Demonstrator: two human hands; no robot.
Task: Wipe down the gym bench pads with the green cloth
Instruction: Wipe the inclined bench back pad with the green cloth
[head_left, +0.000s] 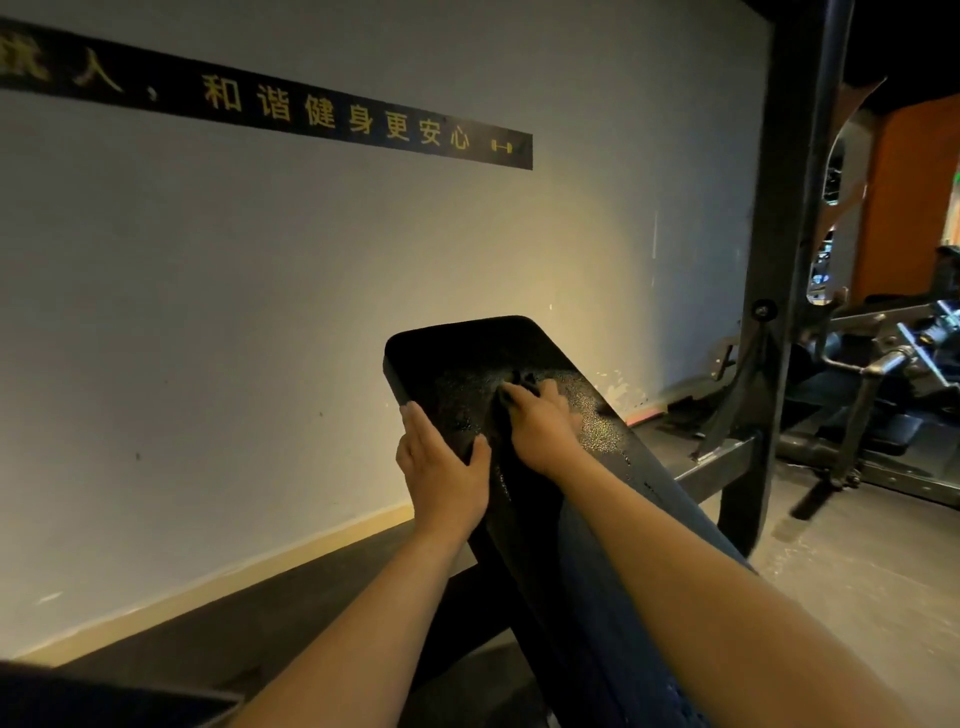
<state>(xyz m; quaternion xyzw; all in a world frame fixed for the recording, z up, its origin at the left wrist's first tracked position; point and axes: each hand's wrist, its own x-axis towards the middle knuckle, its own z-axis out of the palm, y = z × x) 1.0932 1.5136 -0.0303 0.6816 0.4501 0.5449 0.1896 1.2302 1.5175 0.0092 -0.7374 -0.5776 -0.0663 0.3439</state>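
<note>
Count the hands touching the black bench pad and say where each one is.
2. The left hand grips the black padded bench pad at its left edge; the right hand presses a dark crumpled cloth on its top face.

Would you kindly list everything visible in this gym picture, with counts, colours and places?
bench pad: one, black, inclined, centre, beaded with droplets
cloth: one, dark in this light, on the pad under the right hand
wall: one, pale grey, behind the pad
sign strip: one, black with gold lettering, high on the wall
steel post: one, dark, right of the pad
weight machine: one, dark metal, far right
floor: dark mat by the wall, grey at right
left hand: one, gripping the pad's left edge
right hand: one, pressing the cloth on the pad
</note>
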